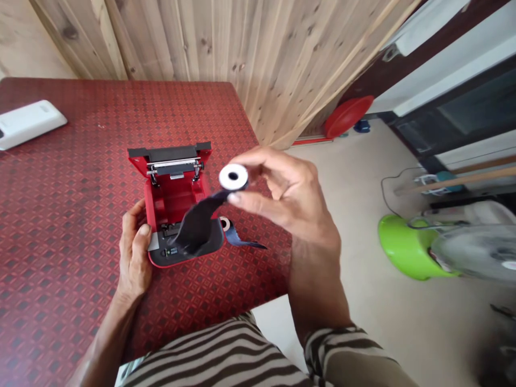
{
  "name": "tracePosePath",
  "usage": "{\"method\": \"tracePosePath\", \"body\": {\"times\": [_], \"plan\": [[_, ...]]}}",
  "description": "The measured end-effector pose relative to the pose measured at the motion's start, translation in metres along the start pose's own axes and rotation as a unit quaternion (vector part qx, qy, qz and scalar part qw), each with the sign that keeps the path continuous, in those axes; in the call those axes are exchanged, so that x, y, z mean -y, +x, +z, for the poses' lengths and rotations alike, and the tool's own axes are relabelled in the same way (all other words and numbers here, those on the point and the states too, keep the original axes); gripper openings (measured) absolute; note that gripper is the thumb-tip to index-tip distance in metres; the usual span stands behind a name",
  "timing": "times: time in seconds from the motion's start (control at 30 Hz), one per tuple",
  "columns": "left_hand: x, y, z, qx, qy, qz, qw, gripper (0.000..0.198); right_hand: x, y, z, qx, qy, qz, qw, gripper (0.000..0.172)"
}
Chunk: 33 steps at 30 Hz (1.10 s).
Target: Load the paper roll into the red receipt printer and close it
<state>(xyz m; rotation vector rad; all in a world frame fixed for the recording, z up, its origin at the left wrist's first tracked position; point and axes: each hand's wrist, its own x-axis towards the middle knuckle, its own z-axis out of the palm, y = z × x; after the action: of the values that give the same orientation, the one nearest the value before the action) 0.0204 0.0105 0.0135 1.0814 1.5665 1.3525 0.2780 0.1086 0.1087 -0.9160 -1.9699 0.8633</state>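
A small red and black receipt printer (177, 201) sits on the table with its lid raised, its red paper bay showing. My left hand (136, 242) grips the printer's near left side, thumb on top. Above the printer's right side, my right hand (282, 185) pinches a paper roll (234, 177) between thumb and fingers. This roll has a white end with a dark core hole. A dark loose strip (197, 223) hangs from it over the printer's front panel. Beside the printer on the right lies a second roll (224, 223), with its dark blue tail stretched along the table.
The table (80, 215) wears a red patterned cover and meets a wooden plank wall (193, 43). A white power-bank-like device (32, 123) lies at the far left. On the floor to the right are a green-based fan (403, 247) and a red basin (347, 115).
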Motion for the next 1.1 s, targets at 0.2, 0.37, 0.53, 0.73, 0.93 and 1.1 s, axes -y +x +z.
{"method": "tracePosePath", "body": {"times": [0.2,0.37,0.53,0.73,0.93,1.1], "plan": [[0.004,0.001,-0.002,-0.008,0.041,0.005,0.999,0.073,-0.086,-0.009,0.028,-0.101,0.117,0.136,0.979,0.032],[0.002,0.001,-0.004,-0.007,0.058,0.016,0.998,0.070,-0.114,-0.012,0.062,-0.055,0.114,0.178,0.976,0.027],[0.001,0.003,-0.006,-0.009,0.078,0.018,0.997,0.069,-0.109,-0.018,0.054,-0.026,0.077,0.186,0.979,0.039],[0.001,0.002,-0.005,-0.005,0.086,0.006,0.996,0.073,-0.089,-0.060,0.020,0.014,0.013,0.198,0.980,0.009],[-0.004,0.002,-0.004,-0.008,0.099,0.011,0.995,0.069,-0.083,-0.075,0.036,0.088,0.062,0.140,0.984,0.030],[-0.005,0.001,-0.003,-0.011,0.101,0.004,0.995,0.065,-0.066,-0.073,0.032,0.072,0.042,0.113,0.990,0.023]]}}
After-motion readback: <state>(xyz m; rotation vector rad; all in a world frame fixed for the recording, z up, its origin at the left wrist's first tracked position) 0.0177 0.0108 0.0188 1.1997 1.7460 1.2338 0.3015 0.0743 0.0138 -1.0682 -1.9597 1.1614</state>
